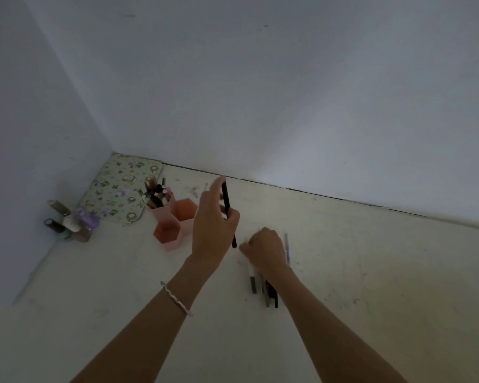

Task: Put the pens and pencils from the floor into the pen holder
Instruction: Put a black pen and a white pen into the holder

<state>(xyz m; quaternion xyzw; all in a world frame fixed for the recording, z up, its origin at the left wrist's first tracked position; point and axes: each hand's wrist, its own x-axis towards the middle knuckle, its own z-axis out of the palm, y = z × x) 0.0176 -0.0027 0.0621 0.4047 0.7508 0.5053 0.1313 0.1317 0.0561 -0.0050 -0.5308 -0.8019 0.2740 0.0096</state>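
A pink pen holder [174, 225] made of hexagonal cups stands on the pale floor; its far cup is packed with several pens [156, 196]. My left hand [213, 222] pinches a black pen [227, 204] held almost upright, just right of the holder. Lower to the right, my right hand [263, 248] has its fingers curled down over a bunch of pens and pencils [264, 290] lying on the floor; their near ends stick out beneath my wrist. A light purple pen [287, 246] lies just right of that hand.
A patterned green pouch [116, 189] lies in the wall corner behind the holder. Several small bottles [69, 222] stand by the left wall. White walls close off the left and the far side; bare floor stretches to the right and toward me.
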